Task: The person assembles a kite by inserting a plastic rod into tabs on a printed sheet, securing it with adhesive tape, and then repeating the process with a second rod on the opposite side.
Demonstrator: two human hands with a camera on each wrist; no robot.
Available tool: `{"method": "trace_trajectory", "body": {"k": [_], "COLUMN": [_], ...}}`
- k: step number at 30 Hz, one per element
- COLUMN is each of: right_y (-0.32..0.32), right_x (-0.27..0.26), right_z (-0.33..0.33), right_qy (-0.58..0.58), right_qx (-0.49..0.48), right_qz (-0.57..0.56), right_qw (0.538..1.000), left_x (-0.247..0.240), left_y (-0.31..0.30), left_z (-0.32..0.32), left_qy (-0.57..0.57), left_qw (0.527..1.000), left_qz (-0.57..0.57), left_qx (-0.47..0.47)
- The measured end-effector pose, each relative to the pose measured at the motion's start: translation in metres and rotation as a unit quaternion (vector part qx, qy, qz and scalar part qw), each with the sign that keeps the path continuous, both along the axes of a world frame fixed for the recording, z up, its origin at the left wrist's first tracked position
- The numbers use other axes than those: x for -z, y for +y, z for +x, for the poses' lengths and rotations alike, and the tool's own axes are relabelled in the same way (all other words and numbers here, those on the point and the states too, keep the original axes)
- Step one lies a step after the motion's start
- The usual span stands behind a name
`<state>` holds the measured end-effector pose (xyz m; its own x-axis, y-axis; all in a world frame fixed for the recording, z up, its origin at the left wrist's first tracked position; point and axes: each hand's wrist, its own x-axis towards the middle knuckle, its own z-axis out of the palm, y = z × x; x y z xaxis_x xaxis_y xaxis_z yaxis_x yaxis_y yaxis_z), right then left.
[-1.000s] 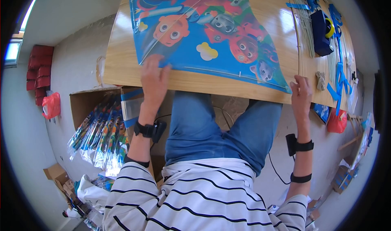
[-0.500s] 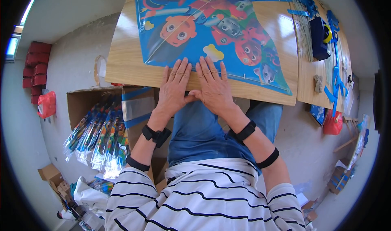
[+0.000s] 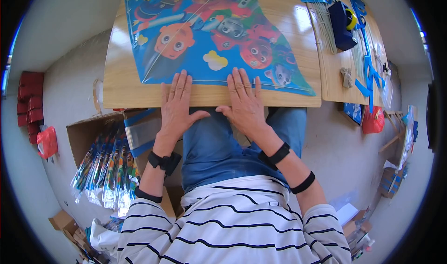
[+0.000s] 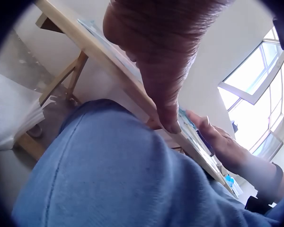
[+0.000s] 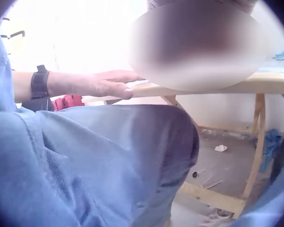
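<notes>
A blue kite [image 3: 195, 71] printed with cartoon characters lies on the wooden table, its lower edge near the table's front edge. A thin rod [image 3: 212, 81] runs along that edge, and another crosses the sheet diagonally. My left hand [image 3: 176, 103] rests palm down with straight fingertips over the kite's lower edge, thumb out to the side. To its right, my right hand [image 3: 247, 103] lies the same way, fingers straight on the edge. In the left wrist view the left hand [image 4: 161, 56] looms close over the table edge. A blurred patch covers the right hand in the right wrist view.
Thin sticks [image 3: 321, 22], a dark blue box [image 3: 342, 26] with a yellow tape roll [image 3: 351, 19], and blue ribbon [image 3: 368, 73] lie on the right. An open carton [image 3: 88, 129] of wrapped kites stands at lower left, beside the knees under the table edge.
The right hand has left the kite's right corner and come to the middle of the lower edge. Both hands met there with fingers flat, then the left slid leftward, widening the gap.
</notes>
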<state>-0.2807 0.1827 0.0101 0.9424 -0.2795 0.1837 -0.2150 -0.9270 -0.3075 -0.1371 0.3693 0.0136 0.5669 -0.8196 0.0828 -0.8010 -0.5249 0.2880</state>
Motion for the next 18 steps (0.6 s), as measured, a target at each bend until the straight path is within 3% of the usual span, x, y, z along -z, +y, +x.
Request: {"method": "trace_trajectory", "body": {"k": [3, 9, 18], "right_y": [-0.017, -0.031, -0.061], "right_x": [-0.011, 0.006, 0.007], "right_z": [-0.026, -0.042, -0.080], "right_qy": [0.016, 0.004, 0.023], "right_qx": [0.026, 0.059, 0.108], "right_qz": [-0.021, -0.016, 0.007], "right_qw": [0.999, 0.998, 0.994], "left_x": [-0.019, -0.012, -0.010], "left_y": [-0.015, -0.071, -0.081], "left_z": [-0.011, -0.048, -0.056], "left_qy": [-0.023, 0.026, 0.034], "left_qw": [0.999, 0.990, 0.989], "left_qz": [-0.006, -0.008, 0.031], "left_qx": [0.028, 0.138, 0.141]}}
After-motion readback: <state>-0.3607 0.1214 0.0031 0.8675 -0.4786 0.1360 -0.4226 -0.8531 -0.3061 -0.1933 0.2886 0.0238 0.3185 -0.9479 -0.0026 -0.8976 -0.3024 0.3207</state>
